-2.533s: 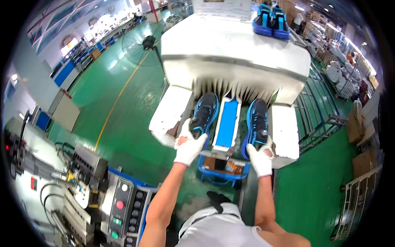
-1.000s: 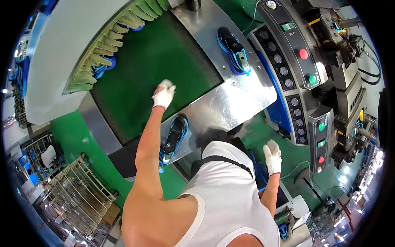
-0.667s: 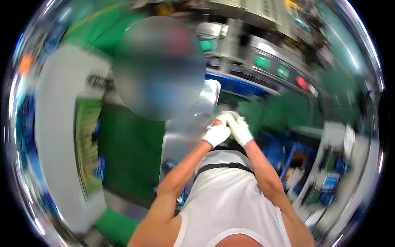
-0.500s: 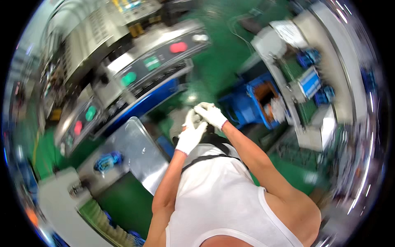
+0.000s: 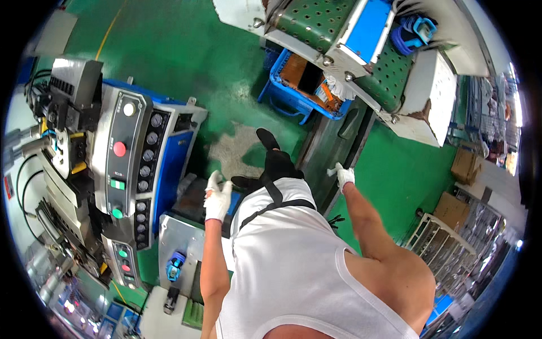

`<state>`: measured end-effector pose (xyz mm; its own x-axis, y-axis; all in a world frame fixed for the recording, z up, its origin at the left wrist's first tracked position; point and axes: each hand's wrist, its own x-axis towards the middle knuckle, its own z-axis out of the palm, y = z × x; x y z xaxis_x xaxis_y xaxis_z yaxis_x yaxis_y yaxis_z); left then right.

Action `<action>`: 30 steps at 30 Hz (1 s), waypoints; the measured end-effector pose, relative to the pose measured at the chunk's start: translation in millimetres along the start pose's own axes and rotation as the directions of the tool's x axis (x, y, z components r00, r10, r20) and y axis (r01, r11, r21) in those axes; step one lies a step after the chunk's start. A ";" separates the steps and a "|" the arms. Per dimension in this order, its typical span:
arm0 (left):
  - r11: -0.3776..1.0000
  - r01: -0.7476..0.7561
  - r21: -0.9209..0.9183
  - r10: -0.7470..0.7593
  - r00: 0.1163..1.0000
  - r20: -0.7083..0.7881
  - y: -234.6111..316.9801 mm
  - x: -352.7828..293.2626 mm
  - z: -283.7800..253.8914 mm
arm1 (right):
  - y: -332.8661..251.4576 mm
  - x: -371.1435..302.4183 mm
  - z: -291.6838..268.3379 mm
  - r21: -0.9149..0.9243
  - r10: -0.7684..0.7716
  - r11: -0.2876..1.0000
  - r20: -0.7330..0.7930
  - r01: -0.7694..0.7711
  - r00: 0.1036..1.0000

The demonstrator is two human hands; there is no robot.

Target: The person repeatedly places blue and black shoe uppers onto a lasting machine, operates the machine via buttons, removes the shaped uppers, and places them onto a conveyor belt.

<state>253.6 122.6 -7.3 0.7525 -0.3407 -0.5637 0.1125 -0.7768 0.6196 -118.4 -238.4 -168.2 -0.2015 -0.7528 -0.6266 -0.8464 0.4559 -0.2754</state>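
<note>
My left hand [image 5: 218, 198], in a white knit glove, hangs in the air with its fingers apart and nothing in it. It is nearest to the metal worktable [image 5: 172, 234] and the machine's control panel [image 5: 121, 164]. My right hand [image 5: 345, 176], also in a white glove, is held out to the right above a dark metal channel [image 5: 324, 152] at floor level. Its thumb and fingers look spread, and I make out no object in it. A blue shoe-shaped part [image 5: 175, 266] lies on the worktable.
Ahead stands a blue crate [image 5: 276, 76] with brown and orange things inside. Beyond it runs a green perforated conveyor [image 5: 310, 20] carrying blue parts [image 5: 412, 34]. At right are wire racks [image 5: 440, 240] and cardboard boxes [image 5: 451, 209]. A black cable end [image 5: 336, 221] lies beside me.
My hands were together in front of me and are now apart, the left by the machine, the right out to the side. My view has turned right; the machine stands further left.
</note>
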 end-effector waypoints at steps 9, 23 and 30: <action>0.697 0.573 -0.430 -0.631 0.776 0.012 -115.9 -93.1 21.4 | -156.0 -64.6 34.3 0.106 -0.008 0.993 0.487 -0.050 0.873; 0.484 0.133 -0.865 -0.875 0.039 -0.483 -275.5 -313.6 64.6 | -348.2 -269.2 176.7 -0.250 -0.245 0.682 0.807 0.687 0.537; -0.276 0.175 -0.945 -0.687 -0.724 0.067 -471.5 -574.2 147.1 | -343.7 -386.8 160.5 -0.479 -0.250 -0.217 0.870 0.851 0.426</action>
<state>-326.9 606.5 -56.2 -0.6654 0.7446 -0.0540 0.7136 0.6556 0.2467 329.6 -27.7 51.9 0.5548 -0.0216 -0.8317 -0.2241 -0.9666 -0.1245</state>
